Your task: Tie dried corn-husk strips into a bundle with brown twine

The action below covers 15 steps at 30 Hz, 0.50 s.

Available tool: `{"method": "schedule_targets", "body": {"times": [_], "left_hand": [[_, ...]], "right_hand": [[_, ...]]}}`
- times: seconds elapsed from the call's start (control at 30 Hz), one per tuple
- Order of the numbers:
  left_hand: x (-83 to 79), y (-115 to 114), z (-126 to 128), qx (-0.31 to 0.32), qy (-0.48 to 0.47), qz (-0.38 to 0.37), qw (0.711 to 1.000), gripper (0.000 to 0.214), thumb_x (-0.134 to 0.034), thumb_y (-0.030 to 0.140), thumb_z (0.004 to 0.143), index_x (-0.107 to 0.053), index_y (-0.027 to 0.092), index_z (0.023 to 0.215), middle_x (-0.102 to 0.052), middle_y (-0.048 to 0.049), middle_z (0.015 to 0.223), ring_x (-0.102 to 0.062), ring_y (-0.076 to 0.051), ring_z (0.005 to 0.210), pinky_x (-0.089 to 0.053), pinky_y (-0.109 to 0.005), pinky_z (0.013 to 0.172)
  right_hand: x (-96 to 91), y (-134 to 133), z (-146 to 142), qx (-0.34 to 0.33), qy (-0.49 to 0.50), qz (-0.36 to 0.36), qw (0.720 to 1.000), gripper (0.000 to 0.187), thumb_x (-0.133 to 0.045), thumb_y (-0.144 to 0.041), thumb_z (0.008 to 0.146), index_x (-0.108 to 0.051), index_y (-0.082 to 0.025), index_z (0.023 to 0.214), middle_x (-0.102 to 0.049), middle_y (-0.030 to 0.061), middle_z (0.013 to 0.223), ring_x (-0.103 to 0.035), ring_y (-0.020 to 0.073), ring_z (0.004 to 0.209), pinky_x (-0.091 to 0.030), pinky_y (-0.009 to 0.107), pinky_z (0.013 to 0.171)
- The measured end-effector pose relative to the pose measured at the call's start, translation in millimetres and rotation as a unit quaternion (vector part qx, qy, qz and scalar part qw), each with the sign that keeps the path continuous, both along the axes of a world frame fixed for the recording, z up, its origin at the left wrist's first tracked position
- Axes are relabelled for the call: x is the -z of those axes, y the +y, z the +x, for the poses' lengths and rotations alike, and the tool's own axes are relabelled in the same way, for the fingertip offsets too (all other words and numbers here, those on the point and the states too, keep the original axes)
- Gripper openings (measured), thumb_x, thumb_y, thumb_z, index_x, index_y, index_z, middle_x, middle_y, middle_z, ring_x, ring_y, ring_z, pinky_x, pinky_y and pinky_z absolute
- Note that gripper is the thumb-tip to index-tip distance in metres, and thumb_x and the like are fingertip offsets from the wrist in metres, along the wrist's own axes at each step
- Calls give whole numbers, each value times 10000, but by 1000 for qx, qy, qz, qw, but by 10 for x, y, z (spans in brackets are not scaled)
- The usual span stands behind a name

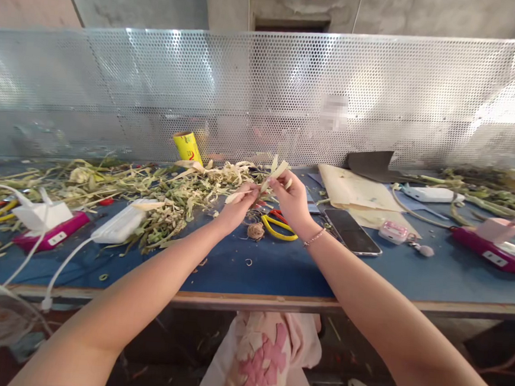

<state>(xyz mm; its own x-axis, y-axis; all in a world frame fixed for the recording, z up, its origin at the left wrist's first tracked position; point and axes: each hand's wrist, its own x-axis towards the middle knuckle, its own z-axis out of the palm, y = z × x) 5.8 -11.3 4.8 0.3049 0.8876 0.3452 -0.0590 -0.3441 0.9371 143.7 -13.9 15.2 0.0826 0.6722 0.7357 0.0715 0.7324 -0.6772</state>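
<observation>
Both of my hands meet above the middle of the blue table [278, 266]. My left hand [237, 204] pinches one end of a pale dried leaf strip [274, 172]. My right hand [289, 198] pinches the same strip, whose upper end sticks up past its fingers. Yellow-handled scissors [277, 225] and a small ball of twine [255, 231] lie on the table just under my hands. A heap of dried leaves and husks [168, 189] spreads to the left.
A black phone [352, 231], a small pink case [393, 231], brown paper [355, 192] and a white power bank [431, 194] lie right. Magenta devices [494, 248] [51, 233], a white charger with cables [119, 225] and a yellow tube [188, 147] are nearby. A perforated metal screen [265, 92] backs the table.
</observation>
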Motion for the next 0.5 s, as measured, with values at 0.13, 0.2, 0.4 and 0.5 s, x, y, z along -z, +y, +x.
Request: {"method": "schedule_targets", "body": {"times": [0.13,0.2,0.4,0.5], "left_hand": [[31,28,-8,6,-37,-7,999,356,-564,499,736,-600,195,919,-644,-63,975,-596,-130,701,-468,-312,726],[37,36,-9,17,-65,-11,998,350,-562,496,743,-619,198,916,-650,-67,969,-584,-129,698,-458,-308,713],[17,38,-3,18,-94,-14,995,320,-572,476,746,-658,199,882,-649,-46,897,-541,-119,712,-413,-266,650],[33,89,-22,-19,-82,20,996,301,-595,472,728,-662,184,788,-622,-18,772,-505,-100,674,-384,-244,616]], "right_hand": [[-8,-7,-4,-12,12,6,1000,72,-549,-218,758,-509,-209,699,-542,-35,650,-507,97,612,-423,255,597],[-4,-2,-5,-15,18,9,1000,59,-551,-220,760,-505,-216,723,-534,-42,649,-503,95,603,-426,251,591],[9,7,20,-11,-9,19,1000,59,-527,-220,787,-510,-214,731,-527,-33,671,-501,102,635,-431,266,633],[4,-9,29,-10,-62,56,996,87,-538,-219,786,-526,-210,701,-545,-9,738,-514,123,730,-435,299,718]]}}
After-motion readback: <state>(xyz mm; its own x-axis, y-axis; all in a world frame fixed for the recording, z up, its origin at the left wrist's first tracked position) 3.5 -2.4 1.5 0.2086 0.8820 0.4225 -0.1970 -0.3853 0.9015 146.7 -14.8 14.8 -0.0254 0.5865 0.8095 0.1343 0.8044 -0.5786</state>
